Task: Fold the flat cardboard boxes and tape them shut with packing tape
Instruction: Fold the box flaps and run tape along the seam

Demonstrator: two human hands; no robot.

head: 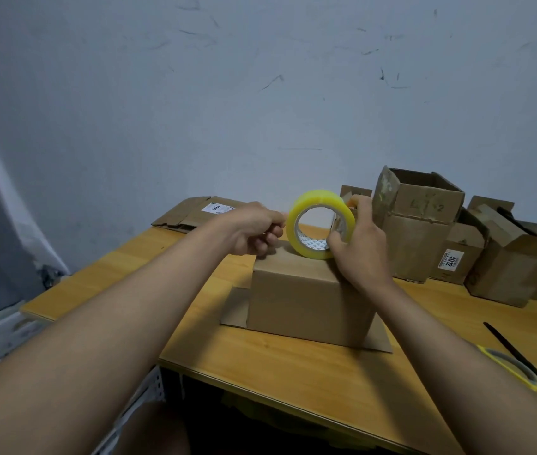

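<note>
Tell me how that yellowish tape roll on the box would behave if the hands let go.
The tape roll stands on its curved edge atop the folded box, so it would probably roll. Its thick winding suggests some heft. Its glossy surface looks slick.

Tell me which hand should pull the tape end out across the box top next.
Left. The left hand already pinches at the roll's edge, where the loose end seems to be, while the right hand steadies the tape roll upright on the box.

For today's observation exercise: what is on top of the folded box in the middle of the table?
A yellow tape roll stands on edge on the box, gripped by the right hand. The left hand covers the box's far left corner.
</note>
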